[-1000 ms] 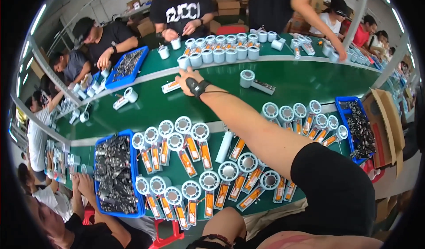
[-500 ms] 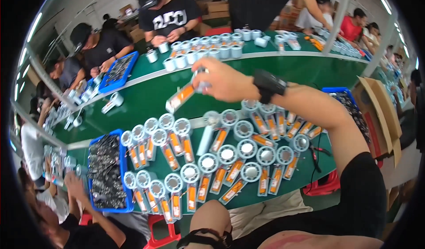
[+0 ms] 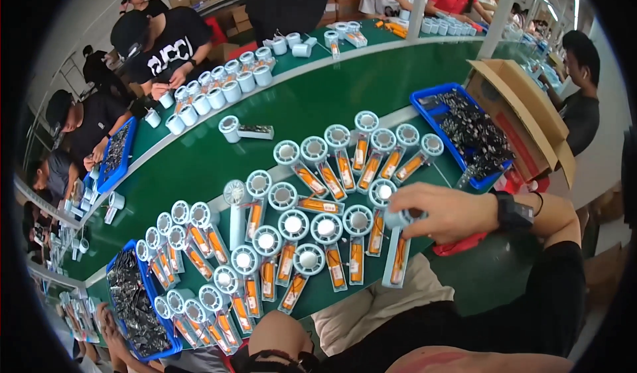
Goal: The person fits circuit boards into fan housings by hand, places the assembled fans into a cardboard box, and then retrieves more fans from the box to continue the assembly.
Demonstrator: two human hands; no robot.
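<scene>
My right hand point(image 3: 441, 210), a black watch on its wrist, is closed around the round head of a light-blue handheld fan body point(image 3: 398, 260). Its open handle, with an orange battery inside, points down at the table's near right edge. Whether it touches the tabletop I cannot tell. Just left of it stand rows of similar fan bodies point(image 3: 325, 227), with slotted round heads and orange batteries. My left hand point(image 3: 280, 336) is low at the near edge, a dark band at its wrist; its fingers are hidden.
One fan body point(image 3: 229, 129) lies on the green belt point(image 3: 325, 84) beyond the rows. Blue trays of dark small parts stand at right point(image 3: 415, 97) and left point(image 3: 176, 343). An open carton point(image 3: 511, 97) is at the right. Co-workers sit across the belt.
My right hand has brought the fan body from above the belt to the near right end of the rows. The view has swung right, and another fan body now shows on the belt.
</scene>
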